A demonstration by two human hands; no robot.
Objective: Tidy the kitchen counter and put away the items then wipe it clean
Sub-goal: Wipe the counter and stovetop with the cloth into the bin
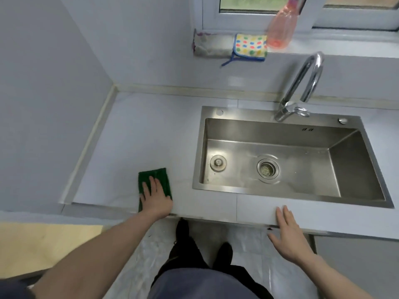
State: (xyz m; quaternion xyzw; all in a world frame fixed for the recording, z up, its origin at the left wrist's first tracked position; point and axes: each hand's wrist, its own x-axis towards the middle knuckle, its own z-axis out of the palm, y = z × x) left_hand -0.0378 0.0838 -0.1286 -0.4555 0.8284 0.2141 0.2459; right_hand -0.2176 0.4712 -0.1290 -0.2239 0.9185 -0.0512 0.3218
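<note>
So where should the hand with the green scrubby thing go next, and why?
Probably slide it away from the body, toward the back wall. The left hand presses flat on the green scouring pad right at the front edge of the counter, and the wide stretch behind it lies unwiped ahead. The right hand rests at the counter's edge by the sink, steadying the person.

Steel sink (280,114) with curved faucet (302,87); window (254,5) behind.

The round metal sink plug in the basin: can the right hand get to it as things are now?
Probably yes: the right hand rests open on the counter edge, and nothing lies between it and the round metal sink plug.
</note>
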